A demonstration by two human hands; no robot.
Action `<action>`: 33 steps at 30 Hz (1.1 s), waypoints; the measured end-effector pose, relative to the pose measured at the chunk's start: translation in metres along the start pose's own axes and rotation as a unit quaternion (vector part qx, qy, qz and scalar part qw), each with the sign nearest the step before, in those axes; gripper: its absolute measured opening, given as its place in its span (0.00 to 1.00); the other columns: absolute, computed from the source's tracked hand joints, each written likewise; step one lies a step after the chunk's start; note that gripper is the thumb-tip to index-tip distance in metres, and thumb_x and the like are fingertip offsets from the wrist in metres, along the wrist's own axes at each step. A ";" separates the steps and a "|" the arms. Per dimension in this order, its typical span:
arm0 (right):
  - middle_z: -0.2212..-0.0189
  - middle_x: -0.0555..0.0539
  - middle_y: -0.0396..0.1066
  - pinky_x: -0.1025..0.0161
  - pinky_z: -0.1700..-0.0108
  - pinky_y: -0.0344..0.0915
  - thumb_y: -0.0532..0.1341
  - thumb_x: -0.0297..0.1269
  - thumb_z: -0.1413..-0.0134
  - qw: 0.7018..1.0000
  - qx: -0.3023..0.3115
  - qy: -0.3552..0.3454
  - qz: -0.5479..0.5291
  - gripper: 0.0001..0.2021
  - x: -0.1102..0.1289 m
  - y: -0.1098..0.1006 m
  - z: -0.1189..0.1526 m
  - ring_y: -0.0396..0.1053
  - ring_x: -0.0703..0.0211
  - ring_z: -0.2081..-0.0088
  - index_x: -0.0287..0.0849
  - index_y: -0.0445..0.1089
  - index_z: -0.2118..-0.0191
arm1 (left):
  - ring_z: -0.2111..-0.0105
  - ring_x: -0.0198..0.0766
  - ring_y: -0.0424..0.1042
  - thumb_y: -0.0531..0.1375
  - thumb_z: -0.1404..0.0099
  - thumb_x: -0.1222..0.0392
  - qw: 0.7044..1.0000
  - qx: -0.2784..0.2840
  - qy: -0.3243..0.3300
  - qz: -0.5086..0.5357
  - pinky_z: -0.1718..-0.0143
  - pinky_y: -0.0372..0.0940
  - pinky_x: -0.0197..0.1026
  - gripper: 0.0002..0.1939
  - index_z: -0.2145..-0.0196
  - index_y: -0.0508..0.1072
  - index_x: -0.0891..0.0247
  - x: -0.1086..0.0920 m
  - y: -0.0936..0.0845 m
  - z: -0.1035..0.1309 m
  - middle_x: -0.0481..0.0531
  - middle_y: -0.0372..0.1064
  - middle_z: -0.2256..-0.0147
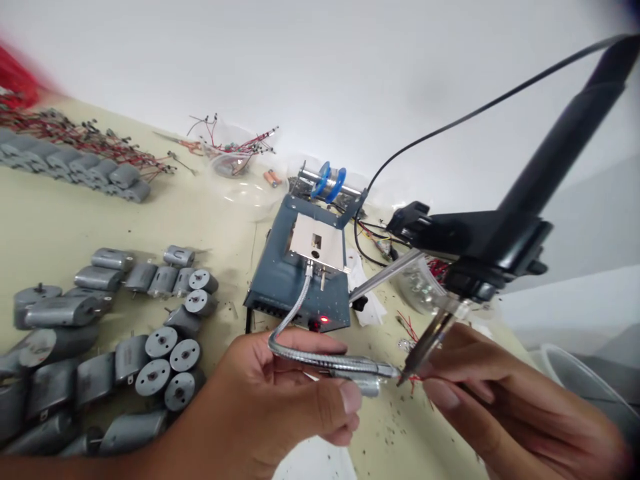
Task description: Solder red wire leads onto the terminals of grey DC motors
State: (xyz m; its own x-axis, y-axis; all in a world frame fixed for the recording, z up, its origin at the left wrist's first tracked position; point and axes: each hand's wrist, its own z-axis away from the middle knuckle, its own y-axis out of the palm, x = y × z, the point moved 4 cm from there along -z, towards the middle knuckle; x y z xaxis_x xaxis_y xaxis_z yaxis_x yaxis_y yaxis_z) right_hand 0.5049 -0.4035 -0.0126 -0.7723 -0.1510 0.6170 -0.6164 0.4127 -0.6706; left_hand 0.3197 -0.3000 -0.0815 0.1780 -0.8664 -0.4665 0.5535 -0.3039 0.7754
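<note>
My left hand [295, 400] is closed around a small silver electric motor [369, 387], mostly covered by the fingers. Between finger and thumb, my right hand [505, 393] pinches a thin red wire [416, 379] at the motor's right end. The dark tip of a soldering iron [425, 343], clamped in a black stand holder [480, 247], comes down at the wire; whether they touch I cannot tell. Over my left hand curves a flexible metal feed tube [300, 303], its nozzle close to the iron tip. It runs from a blue-grey solder feeder [273, 267] with a lit red switch.
Several grey motors [97, 380] stand and lie at the left. Behind them are a row of wired motors [65, 160], scissors [183, 142] and a plastic tub [233, 163] of red wires. A clear container [420, 283] sits right of the feeder. A black cable [480, 107] arches overhead.
</note>
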 end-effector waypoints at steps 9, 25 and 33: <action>0.68 0.50 0.77 0.66 0.74 0.66 0.66 0.30 0.27 1.000 0.014 -0.010 0.011 0.07 0.004 0.002 0.001 0.74 0.58 0.68 0.51 0.77 0.56 | 0.73 0.33 0.81 0.86 0.51 0.58 1.000 -0.001 0.007 -0.001 0.69 0.75 0.30 0.14 0.68 0.90 0.58 -0.006 -0.002 -0.001 0.47 0.84 0.75; 0.73 0.54 0.67 0.66 0.74 0.58 0.64 0.26 0.29 0.998 -0.027 -0.054 0.001 0.08 0.017 0.006 -0.004 0.60 0.65 0.74 0.48 0.74 0.58 | 0.70 0.38 0.84 0.84 0.42 0.51 0.998 0.027 0.005 -0.050 0.69 0.76 0.33 0.14 0.61 0.91 0.56 -0.010 -0.002 0.006 0.49 0.85 0.71; 0.73 0.53 0.68 0.64 0.76 0.58 0.67 0.27 0.30 0.999 -0.030 -0.037 -0.004 0.07 0.021 0.004 -0.005 0.62 0.62 0.75 0.49 0.76 0.58 | 0.67 0.38 0.82 0.84 0.48 0.62 0.995 -0.070 -0.012 -0.067 0.60 0.74 0.37 0.14 0.64 0.90 0.56 -0.013 0.006 0.011 0.48 0.86 0.72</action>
State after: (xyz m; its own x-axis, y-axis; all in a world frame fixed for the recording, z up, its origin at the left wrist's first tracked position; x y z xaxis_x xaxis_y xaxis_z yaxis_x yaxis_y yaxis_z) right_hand 0.4872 -0.4004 0.0002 -0.7785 -0.2199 0.5879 -0.6136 0.4637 -0.6391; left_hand 0.3113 -0.2944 -0.0661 0.0757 -0.8314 -0.5505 0.6792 -0.3612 0.6389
